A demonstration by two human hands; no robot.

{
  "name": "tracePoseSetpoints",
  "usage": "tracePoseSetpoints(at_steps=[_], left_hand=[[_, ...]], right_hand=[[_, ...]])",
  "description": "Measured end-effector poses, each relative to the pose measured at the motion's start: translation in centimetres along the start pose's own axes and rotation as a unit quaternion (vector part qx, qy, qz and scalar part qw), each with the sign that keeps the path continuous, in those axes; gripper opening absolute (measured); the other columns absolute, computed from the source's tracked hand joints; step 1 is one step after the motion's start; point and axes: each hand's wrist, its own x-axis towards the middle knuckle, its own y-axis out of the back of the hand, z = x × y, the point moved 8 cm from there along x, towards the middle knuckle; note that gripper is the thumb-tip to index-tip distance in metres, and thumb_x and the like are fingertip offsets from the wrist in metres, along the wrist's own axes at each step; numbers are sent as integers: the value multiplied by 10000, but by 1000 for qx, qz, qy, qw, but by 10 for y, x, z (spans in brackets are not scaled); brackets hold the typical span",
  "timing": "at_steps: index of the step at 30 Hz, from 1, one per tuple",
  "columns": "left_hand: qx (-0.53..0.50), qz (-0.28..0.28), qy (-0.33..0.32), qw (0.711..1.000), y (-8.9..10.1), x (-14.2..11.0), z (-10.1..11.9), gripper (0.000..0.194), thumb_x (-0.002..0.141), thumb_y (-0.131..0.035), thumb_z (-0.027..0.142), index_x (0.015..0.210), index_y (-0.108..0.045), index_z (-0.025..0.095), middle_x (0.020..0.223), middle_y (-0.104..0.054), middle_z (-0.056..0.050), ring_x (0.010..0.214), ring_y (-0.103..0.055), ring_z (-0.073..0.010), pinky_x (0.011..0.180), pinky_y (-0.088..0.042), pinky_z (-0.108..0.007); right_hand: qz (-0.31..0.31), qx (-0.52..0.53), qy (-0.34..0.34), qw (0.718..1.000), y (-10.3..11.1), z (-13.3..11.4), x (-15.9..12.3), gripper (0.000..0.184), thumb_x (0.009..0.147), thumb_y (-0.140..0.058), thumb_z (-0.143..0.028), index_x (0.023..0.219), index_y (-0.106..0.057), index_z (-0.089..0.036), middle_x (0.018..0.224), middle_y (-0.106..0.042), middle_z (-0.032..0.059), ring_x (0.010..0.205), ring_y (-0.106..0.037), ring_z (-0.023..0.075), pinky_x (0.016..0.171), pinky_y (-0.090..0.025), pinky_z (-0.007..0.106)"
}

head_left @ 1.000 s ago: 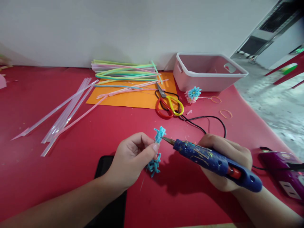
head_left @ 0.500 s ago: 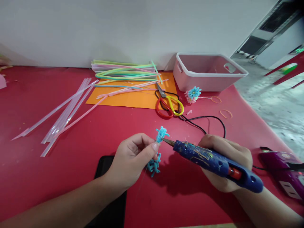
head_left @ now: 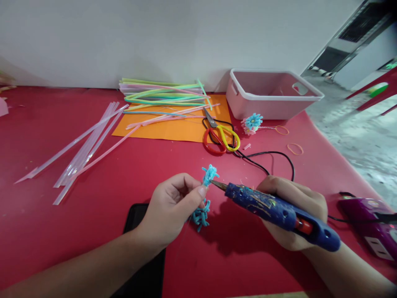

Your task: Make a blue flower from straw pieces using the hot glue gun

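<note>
The left hand (head_left: 173, 207) is pinching the base of a light-blue fringed piece (head_left: 210, 174) between thumb and forefinger, likely so that its side is facing the nozzle and the skin is staying off the hot tip. The right hand (head_left: 294, 198) is gripping a blue glue gun (head_left: 260, 203); its fingers are wrapping the body, though the gun is hiding how they are closing underneath. The nozzle is pointing left and meeting, or nearly meeting, the piece just above the left fingertips. A darker blue fringed cluster (head_left: 201, 214) is showing below the left hand; whether it is hanging or resting on the red desk (head_left: 93, 231) is impossible to tell.

Ahead, scissors (head_left: 228, 138) are lying partly over orange paper (head_left: 167, 130), their handles facing the hands, perhaps for easy reach. A blue-and-pink flower (head_left: 253, 121) is sitting in front of the pink basket (head_left: 266, 108), near the desk's right edge. Bare desk is opening between the hands and the paper, and more is lying below the gun. Room is narrowing where a black phone (head_left: 145, 265) is lying under the left forearm and a purple power strip (head_left: 369, 223) is sitting beyond the right hand.
</note>
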Motion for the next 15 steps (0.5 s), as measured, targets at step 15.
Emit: tracePoseSetpoints(at_steps=[15], left_hand=[[-14, 61, 9, 998, 14, 2, -4, 242, 808, -729, 281, 633, -590, 185, 578, -595, 46, 542, -531, -68, 514, -426, -172]], right_hand=[[-239, -157, -35, 958, -15, 47, 4, 490, 739, -514, -140, 1215, -601, -220, 1094, -704, 106, 1006, -675, 314, 893, -496, 537]])
